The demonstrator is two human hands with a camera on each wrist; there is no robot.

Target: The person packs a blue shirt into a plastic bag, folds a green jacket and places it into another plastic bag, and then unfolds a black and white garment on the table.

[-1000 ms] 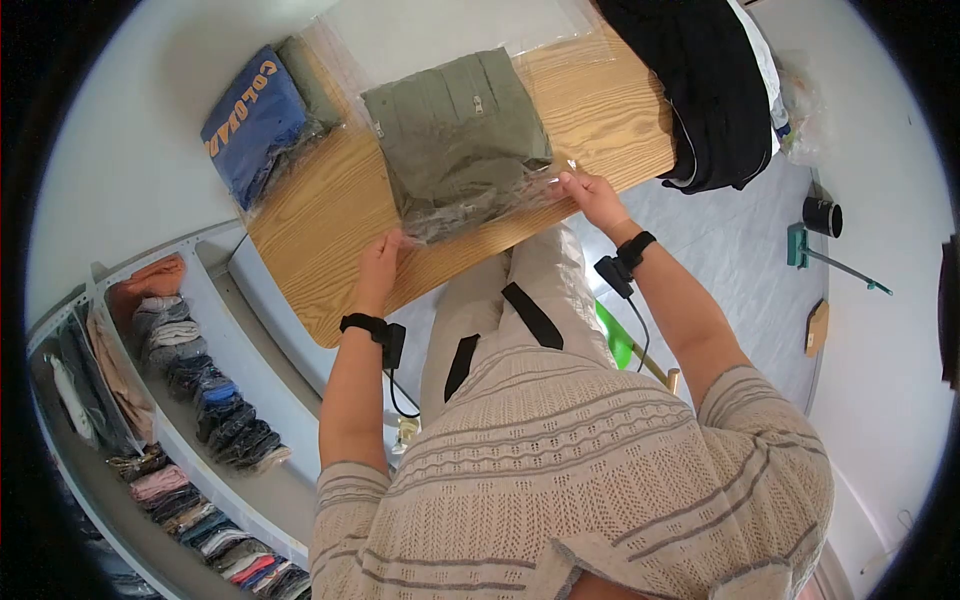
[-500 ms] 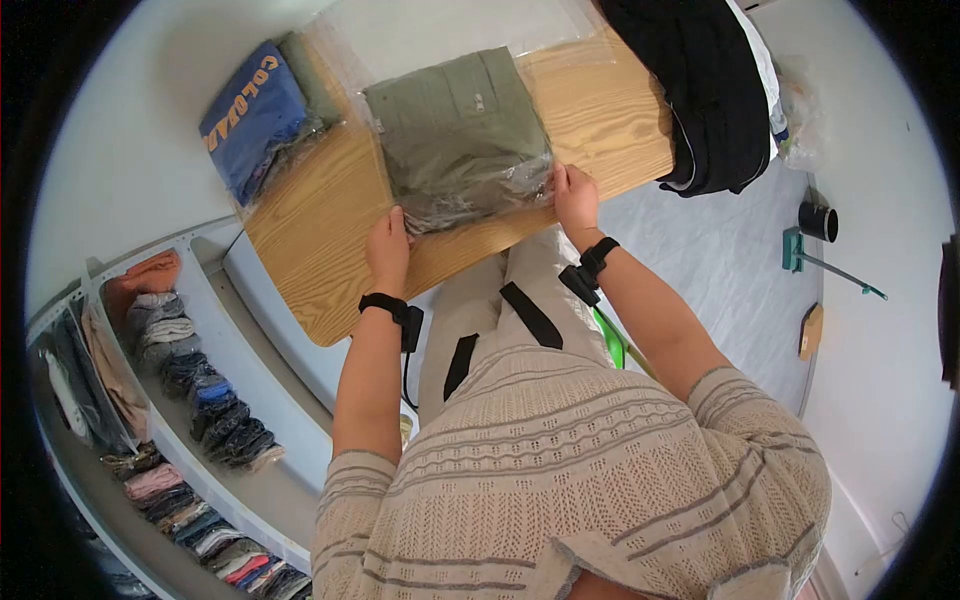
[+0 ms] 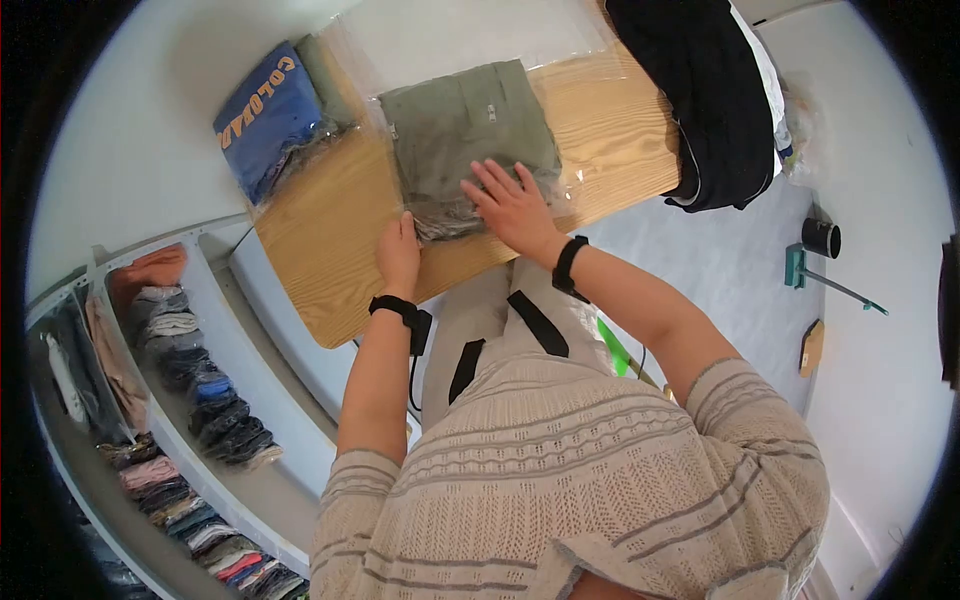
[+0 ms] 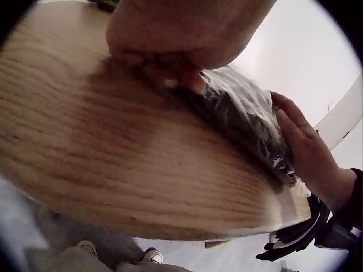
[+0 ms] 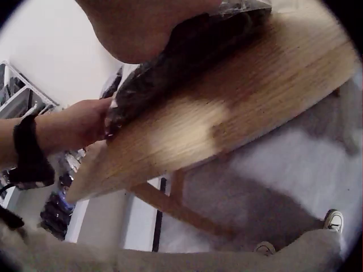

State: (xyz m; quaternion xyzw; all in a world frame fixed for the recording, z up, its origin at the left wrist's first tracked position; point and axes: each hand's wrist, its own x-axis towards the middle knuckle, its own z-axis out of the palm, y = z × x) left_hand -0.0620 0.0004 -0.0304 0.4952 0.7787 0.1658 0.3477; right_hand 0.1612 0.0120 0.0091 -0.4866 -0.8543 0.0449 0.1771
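A folded olive-green garment with small metal zip pulls lies in a clear plastic bag on the wooden table. My left hand pinches the bag at its near left corner, thumb uppermost. With fingers spread, my right hand rests on the near part of the garment through the plastic. In the left wrist view the right hand lies against the crinkled bag. The right wrist view has the left hand at the far end of the bag.
Bagged clothes, a blue COLORADO garment foremost, lie at the table's left. Clear plastic lies behind the green garment, and black clothing hangs over the table's right end. Shelves of clothes stand lower left; a green-headed tool is right.
My right hand has left the bag's near right corner and moved left onto the garment, its fingers spreading. My left hand stays at the left corner, where it had shifted slightly inward earlier.
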